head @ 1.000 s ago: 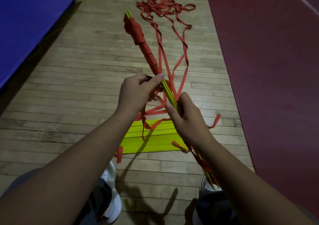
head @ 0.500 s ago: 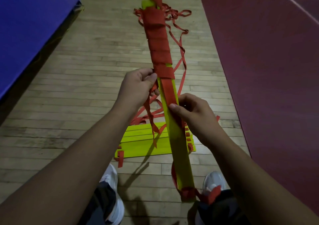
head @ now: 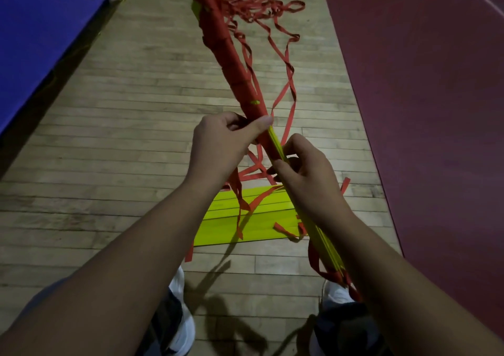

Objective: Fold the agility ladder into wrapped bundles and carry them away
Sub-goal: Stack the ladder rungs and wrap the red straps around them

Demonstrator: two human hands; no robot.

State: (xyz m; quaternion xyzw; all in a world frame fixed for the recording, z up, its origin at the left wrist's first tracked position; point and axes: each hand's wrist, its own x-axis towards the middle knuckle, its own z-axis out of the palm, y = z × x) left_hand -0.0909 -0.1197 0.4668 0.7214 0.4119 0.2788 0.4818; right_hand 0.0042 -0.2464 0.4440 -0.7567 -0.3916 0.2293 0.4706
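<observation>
I hold a long bundle (head: 231, 55) of stacked yellow ladder rungs in front of me, its far half wound in red strap. My left hand (head: 221, 143) grips the bundle where the red wrapping ends, thumb pressed on the strap. Just below it, my right hand (head: 305, 173) grips the bare yellow rung edges. Loose red strap (head: 289, 83) trails from the bundle to a tangled heap (head: 259, 3) on the floor ahead. A second stack of yellow rungs (head: 245, 219) lies flat on the floor under my hands.
The wooden floor (head: 122, 137) runs ahead. A blue mat (head: 46, 20) lies along the left and dark red flooring (head: 422, 110) along the right. My white shoes (head: 182, 320) stand at the bottom of the view.
The bundle has turned in my hands from its flat face to edge-on, with one more turn of red strap round it. Both hands stay at mid-bundle.
</observation>
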